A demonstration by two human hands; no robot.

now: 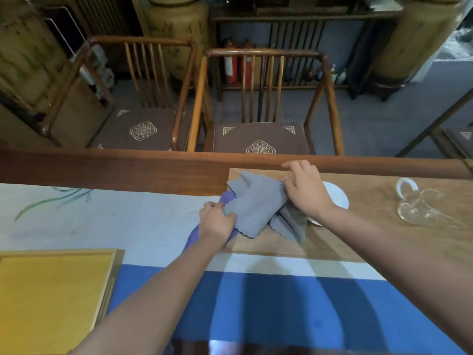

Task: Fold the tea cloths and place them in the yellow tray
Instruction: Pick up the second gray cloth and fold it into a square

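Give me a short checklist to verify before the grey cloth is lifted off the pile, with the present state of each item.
1. Left hand grips the grey cloth: ok.
2. Right hand pinches its far corner: cannot tell, the fingers hide the contact.
3. Grey cloth is free of the purple cloth: not ok, the left hand bunches both together.
4. White dish is clear of the pile: not ok, a darker cloth overlaps its edge.
5. Glass pitcher stands apart from the cloths: ok.
6. Yellow tray has room: ok.
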